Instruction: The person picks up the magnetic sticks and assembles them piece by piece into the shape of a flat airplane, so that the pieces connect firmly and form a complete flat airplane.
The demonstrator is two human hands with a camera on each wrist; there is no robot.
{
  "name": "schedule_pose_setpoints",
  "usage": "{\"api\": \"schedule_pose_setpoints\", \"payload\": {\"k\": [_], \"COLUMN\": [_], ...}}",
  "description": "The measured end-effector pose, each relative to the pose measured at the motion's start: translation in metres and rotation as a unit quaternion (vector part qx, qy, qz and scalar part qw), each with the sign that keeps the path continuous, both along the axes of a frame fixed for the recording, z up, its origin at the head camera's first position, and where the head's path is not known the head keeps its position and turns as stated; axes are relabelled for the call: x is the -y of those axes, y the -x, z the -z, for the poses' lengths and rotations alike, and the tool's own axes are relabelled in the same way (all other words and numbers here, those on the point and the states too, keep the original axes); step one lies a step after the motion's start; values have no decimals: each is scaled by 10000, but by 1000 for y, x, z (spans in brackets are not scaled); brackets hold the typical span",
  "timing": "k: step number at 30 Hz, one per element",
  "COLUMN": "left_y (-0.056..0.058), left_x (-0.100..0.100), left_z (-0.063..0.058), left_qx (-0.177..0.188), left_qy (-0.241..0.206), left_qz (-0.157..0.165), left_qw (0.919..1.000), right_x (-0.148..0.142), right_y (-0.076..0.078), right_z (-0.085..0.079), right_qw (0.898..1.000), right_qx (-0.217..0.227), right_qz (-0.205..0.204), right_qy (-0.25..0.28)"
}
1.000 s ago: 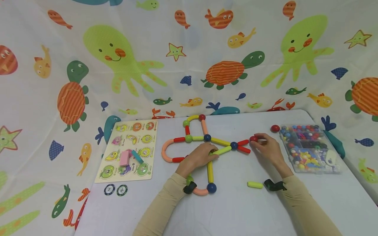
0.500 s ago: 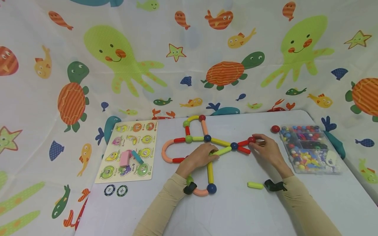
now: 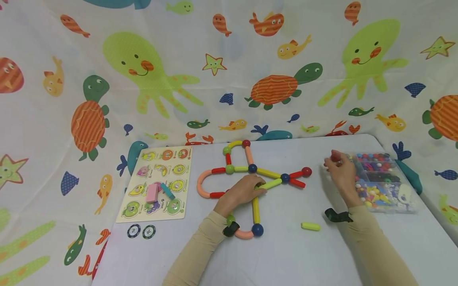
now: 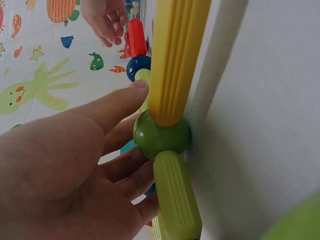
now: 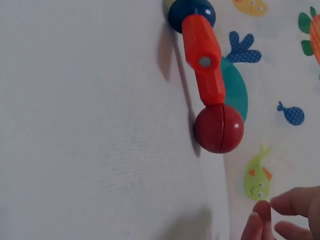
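My left hand (image 3: 244,190) holds a light green rod (image 3: 271,183) in a flat figure of coloured rods and balls. Its thumb lies on that rod beside a green ball (image 4: 162,134), with the fingers curled behind the ball in the left wrist view. My right hand (image 3: 342,172) has its fingers curled over a loose red ball (image 3: 335,157) by the bead box, mostly covering it. In the right wrist view only the right fingers (image 5: 295,202) show at the lower corner. Another red ball (image 3: 306,171) sits at a short red rod's end, joined to a blue ball (image 3: 285,178).
A clear compartment box (image 3: 388,182) of beads stands at the right. At the left lies a fruit puzzle board (image 3: 186,178) bearing a pink and a teal block. Two round chips (image 3: 134,230) lie before it. A loose light green rod (image 3: 310,226) lies front right.
My right hand has set a red ball against the upper short red rod, let go of it, and moved right to the other red ball. My left hand stays in place.
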State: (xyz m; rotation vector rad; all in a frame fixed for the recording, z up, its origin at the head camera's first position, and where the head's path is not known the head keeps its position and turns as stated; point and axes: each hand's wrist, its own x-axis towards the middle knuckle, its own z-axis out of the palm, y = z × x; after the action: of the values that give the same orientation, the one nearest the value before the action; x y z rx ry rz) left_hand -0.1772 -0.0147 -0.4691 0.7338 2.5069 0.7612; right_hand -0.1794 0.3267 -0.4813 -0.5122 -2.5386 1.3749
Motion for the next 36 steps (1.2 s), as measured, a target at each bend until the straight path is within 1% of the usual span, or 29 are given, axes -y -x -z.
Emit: {"api": "schedule_pose_setpoints", "payload": {"k": [5,10,14,18,23,27,30,36], "left_y": [1,0,-1,-1,-1,-1,-1,-2], "left_x": [0,-1,-1,-1,0,0,0,0], "left_z": [1,0,-2,-4,-4,-3,-3,-3], "left_qx": [1,-4,27,53,38,21,38,54], "left_qy": [17,39,33,8,-10,-3,-18,-58], "left_qz": [-6,12,-19,-46,-30,-22,-57,-104], "left_qw": [10000,10000,10000,10000,10000,10000,10000,9999], "right_x": [-3,-6,-4,-3,-5,-4,-1,9], "right_y": [10,14,12,7,-1,-10,-21,-46], "right_z": [2,4,3,5,10,11,10,10], "right_qw": [9992,9979,9965,9955,9948,9940,9936,9922], "right_qx": [180,284,443,667,625,624,628,441], "right_qz": [365,506,424,161,12,-81,-186,-517], "right_qy": [-43,-301,-568,-654,-810,-899,-919,-1042]}}
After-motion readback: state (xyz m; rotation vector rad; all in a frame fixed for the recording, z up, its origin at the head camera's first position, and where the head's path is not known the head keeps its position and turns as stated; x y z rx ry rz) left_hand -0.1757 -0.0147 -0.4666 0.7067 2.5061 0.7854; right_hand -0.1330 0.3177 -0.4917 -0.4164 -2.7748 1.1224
